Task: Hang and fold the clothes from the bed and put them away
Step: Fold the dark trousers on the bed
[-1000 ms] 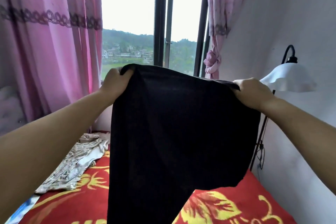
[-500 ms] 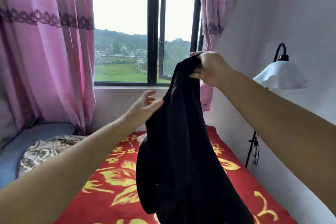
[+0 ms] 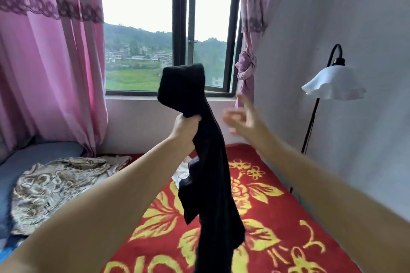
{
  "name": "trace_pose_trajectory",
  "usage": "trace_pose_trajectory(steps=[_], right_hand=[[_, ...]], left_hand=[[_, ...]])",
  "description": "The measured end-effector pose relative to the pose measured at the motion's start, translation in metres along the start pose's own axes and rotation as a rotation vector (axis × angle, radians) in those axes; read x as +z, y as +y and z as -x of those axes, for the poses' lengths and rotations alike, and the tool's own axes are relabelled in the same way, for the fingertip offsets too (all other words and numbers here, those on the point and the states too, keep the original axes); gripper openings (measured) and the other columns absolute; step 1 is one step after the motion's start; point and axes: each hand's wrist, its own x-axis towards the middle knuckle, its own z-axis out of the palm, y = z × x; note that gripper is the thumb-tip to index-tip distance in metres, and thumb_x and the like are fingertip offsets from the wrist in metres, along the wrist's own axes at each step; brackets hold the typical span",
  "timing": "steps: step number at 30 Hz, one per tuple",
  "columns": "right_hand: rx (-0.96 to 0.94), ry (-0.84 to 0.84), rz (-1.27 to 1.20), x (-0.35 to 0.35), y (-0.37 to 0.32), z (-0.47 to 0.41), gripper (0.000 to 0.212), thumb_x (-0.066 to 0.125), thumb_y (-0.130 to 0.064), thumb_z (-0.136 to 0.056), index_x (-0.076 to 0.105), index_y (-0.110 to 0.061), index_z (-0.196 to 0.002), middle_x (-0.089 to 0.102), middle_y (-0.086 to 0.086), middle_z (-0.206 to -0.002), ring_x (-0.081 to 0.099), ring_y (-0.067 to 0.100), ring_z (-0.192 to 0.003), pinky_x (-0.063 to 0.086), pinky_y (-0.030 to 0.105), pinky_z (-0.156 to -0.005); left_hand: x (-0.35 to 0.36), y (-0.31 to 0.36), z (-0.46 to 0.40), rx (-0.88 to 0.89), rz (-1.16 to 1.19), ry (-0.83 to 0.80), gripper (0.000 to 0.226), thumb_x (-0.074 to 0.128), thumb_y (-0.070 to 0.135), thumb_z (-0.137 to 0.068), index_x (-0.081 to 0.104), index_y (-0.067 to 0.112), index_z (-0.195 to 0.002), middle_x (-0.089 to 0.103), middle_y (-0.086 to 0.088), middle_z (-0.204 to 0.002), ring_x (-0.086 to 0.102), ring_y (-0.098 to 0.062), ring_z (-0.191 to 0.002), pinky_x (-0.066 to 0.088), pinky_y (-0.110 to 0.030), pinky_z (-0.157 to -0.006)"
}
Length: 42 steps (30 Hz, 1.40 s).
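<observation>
Head view: left hand has its fist around the black garment just below the top. A short folded end flops over above the fist; the rest hangs as one long bunched strip to the bottom of frame, over the red blanket.

Right hand is off the cloth, fingers spread and holding nothing, motion-blurred, just right of the garment near the knotted curtain.

Change: 1 s ago both hands held the top edge stretched wide and flat. At 0.5 s the right hand had gathered the edge and held it high, left hand open alongside. Now the hold has swapped to the left and the right is free. So the garment went from spread to doubled lengthwise, carried one-handed.

Read for the task: looks like a mid-air fold, first lengthwise fold done, second not yet. The free right hand probably goes for the hanging bottom end, or smooths the strip. Could also be reaching for a hanger; none in view, can't tell.

Still waiting on the bed: patterned beige garment crumpled on the left by the blue pillow, and a white piece mostly hidden behind the black one. Early in the job, nothing visibly put away.

Risk: limp cloth, single fist, so the fold may slide out of line.
</observation>
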Motion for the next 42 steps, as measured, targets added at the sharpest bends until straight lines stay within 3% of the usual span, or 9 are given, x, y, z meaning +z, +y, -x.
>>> trace_pose_trajectory(steps=[3,6,13,19,22,25,30,35,42], right_hand=[[0.332,-0.322,-0.01,0.034,0.082,0.061,0.109,0.07,-0.044,-0.076,-0.008,-0.037,-0.151,0.017,0.002,-0.159,0.031,0.014,-0.138,0.041,0.023,-0.096],[0.385,-0.486,-0.103,0.094,0.132,0.1,0.091,0.073,-0.037,-0.083,0.004,-0.052,-0.14,0.029,-0.016,-0.148,0.04,-0.002,-0.126,0.043,0.01,-0.09],[0.421,-0.113,0.146,0.138,0.14,0.052,0.028,0.041,-0.02,-0.1,0.06,-0.008,-0.118,0.065,0.016,-0.115,0.059,0.034,-0.109,0.047,0.047,-0.095],[0.388,0.0,-0.021,0.092,0.094,0.012,0.022,0.044,-0.019,-0.1,0.063,-0.009,-0.094,0.068,0.02,-0.1,0.068,0.034,-0.09,0.057,0.044,-0.074],[0.403,0.048,-0.252,0.079,0.064,-0.008,0.022,0.043,-0.011,-0.101,0.059,-0.009,-0.086,0.062,0.014,-0.083,0.066,0.02,-0.062,0.055,0.032,-0.045],[0.428,0.042,-0.353,0.076,0.045,-0.016,0.02,0.041,-0.007,-0.101,0.056,-0.003,-0.089,0.059,0.018,-0.089,0.062,0.026,-0.069,0.056,0.036,-0.043],[0.482,0.135,-0.51,0.076,0.03,-0.021,0.017,0.038,0.002,-0.099,0.05,0.001,-0.086,0.054,0.021,-0.095,0.058,0.029,-0.077,0.057,0.037,-0.044],[0.449,0.198,-0.512,0.06,0.031,-0.023,0.013,0.038,-0.003,-0.101,0.049,0.0,-0.094,0.054,0.018,-0.093,0.06,0.029,-0.079,0.056,0.037,-0.043],[0.48,0.369,-0.232,0.008,0.057,-0.03,0.014,0.054,-0.015,-0.094,0.058,-0.01,-0.081,0.054,0.005,-0.076,0.053,0.016,-0.063,0.045,0.02,-0.044]], left_hand=[[0.004,0.016,-0.003,-0.047,0.173,0.03,0.025,0.053,0.004,-0.092,0.057,0.003,-0.117,0.066,-0.012,-0.089,0.065,-0.023,-0.075,0.053,-0.028,-0.055],[0.011,0.033,-0.001,-0.091,0.266,0.029,0.03,0.056,0.007,-0.092,0.057,0.001,-0.121,0.067,-0.015,-0.101,0.065,-0.025,-0.079,0.052,-0.031,-0.058],[-0.03,0.062,0.003,-0.075,0.293,-0.032,0.013,0.054,0.012,-0.095,0.059,0.002,-0.101,0.068,-0.016,-0.097,0.068,-0.025,-0.086,0.057,-0.034,-0.074],[-0.124,0.042,-0.003,-0.148,0.162,0.04,0.015,0.056,0.026,-0.095,0.06,0.012,-0.09,0.068,-0.004,-0.082,0.066,-0.015,-0.072,0.054,-0.032,-0.062],[-0.138,-0.008,0.002,-0.277,-0.147,-0.006,0.014,0.058,0.032,-0.093,0.059,0.018,-0.094,0.066,-0.005,-0.1,0.064,-0.016,-0.086,0.051,-0.036,-0.078],[-0.12,-0.059,0.024,-0.282,-0.373,-0.151,0.039,0.059,0.047,-0.089,0.053,0.024,-0.12,0.054,0.003,-0.125,0.051,-0.016,-0.118,0.042,-0.042,-0.1],[-0.082,-0.098,0.062,-0.067,-0.459,-0.452,0.066,0.071,0.067,-0.066,0.047,0.045,-0.123,0.058,0.018,-0.124,0.057,-0.002,-0.113,0.048,-0.027,-0.094],[-0.088,-0.094,0.041,0.097,-0.63,-0.184,0.012,0.055,0.007,-0.088,0.067,0.009,-0.091,0.069,-0.009,-0.097,0.066,-0.019,-0.09,0.053,-0.028,-0.077],[-0.108,-0.057,0.015,0.227,-0.763,-0.1,0.021,0.066,0.015,-0.088,0.062,0.007,-0.069,0.048,0.005,-0.055,0.044,-0.013,-0.054,0.034,-0.019,-0.049]])
